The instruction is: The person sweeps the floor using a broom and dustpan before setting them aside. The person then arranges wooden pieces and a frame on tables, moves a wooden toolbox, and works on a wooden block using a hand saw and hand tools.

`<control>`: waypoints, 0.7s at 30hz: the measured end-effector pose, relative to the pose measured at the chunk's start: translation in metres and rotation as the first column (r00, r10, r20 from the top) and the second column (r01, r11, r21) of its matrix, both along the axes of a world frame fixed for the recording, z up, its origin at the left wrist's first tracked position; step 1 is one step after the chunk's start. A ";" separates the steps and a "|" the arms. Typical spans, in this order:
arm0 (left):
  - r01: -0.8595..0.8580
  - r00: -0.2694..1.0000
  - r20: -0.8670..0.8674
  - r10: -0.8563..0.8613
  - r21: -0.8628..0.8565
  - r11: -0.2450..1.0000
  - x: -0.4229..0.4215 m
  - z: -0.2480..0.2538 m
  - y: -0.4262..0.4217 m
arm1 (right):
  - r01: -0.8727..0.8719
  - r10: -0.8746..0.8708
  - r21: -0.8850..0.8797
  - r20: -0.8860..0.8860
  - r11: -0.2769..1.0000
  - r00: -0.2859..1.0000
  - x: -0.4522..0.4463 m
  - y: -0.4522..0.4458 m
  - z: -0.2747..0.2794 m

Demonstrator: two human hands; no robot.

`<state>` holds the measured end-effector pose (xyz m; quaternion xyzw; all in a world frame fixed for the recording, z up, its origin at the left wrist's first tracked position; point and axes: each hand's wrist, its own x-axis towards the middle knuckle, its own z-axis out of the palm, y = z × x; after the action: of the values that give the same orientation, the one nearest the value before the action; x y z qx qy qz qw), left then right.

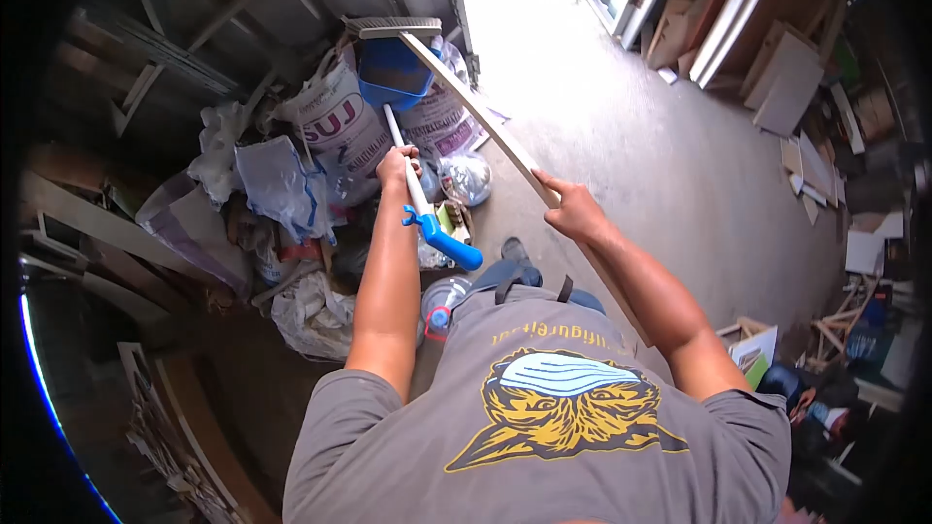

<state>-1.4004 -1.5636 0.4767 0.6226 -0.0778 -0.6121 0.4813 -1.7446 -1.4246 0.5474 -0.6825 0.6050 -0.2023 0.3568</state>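
Evidently both hands are occupied. Head view: left hand closed round the white pole of a dustpan; right hand closed round the wooden stick of a broom. Dustpan is at the far end of its pole, in front of two printed sacks, the left sack and the right sack; contact with them cannot be told. Broom head sits at the pan's far edge, bristles turned away from the person.

Left grip is on the pole between the pan and the blue handgrip, which points back toward the body; judged to be for control of the pan's tilt. Stick slants from the broom head through the right hand and runs back beneath the right forearm, probably for steadiness. Pan interior greyish; contents not identifiable.

Beside the sacks: a clear bag on the floor. Nearer the body, a clear bottle with blue cap. Boards lean at upper right, likely stacked for storage.
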 end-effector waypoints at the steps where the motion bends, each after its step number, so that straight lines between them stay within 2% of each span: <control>1: -0.002 1.000 0.012 0.003 -0.007 1.000 -0.001 0.001 -0.020 | -0.018 0.019 -0.028 0.010 0.999 1.000 -0.003 -0.021 0.002; 4: -0.011 1.000 -0.017 0.011 0.004 1.000 -0.005 0.009 -0.066 | 0.015 0.004 0.252 -0.075 0.968 0.997 -0.009 -0.076 0.027; 7: -0.060 0.998 -0.036 0.061 0.022 0.998 -0.010 0.015 -0.107 | -0.051 0.050 0.072 0.015 0.996 0.999 -0.025 -0.119 -0.004; 11: -0.174 0.982 0.084 0.167 0.075 0.982 -0.028 0.014 -0.150 | -0.098 0.095 0.063 0.051 0.993 0.994 -0.037 -0.181 -0.012; 13: -0.294 0.949 0.114 0.293 -0.009 0.956 -0.047 0.013 -0.161 | -0.118 0.114 0.047 0.077 0.992 0.990 -0.046 -0.209 -0.018; 14: -0.354 0.925 0.125 0.358 -0.053 0.934 -0.053 0.011 -0.167 | -0.126 0.122 0.058 0.071 0.990 0.990 -0.050 -0.221 -0.020; 17: -0.370 0.901 0.208 0.380 -0.090 0.925 -0.070 -0.012 -0.192 | -0.178 0.172 0.052 0.098 0.983 0.980 -0.066 -0.261 -0.026; 20: -0.358 0.905 0.207 0.372 -0.100 0.928 -0.091 -0.029 -0.205 | -0.194 0.155 0.234 0.176 0.953 0.972 -0.081 -0.299 -0.003; 21: -0.384 0.892 0.218 0.395 -0.095 0.919 -0.097 -0.038 -0.211 | -0.213 0.177 0.239 0.165 0.947 0.970 -0.087 -0.309 -0.003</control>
<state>-1.4970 -1.7743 0.4384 0.6809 -0.0226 -0.4239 0.5968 -1.8312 -1.7340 0.5440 -0.6713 0.5286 -0.1343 0.5018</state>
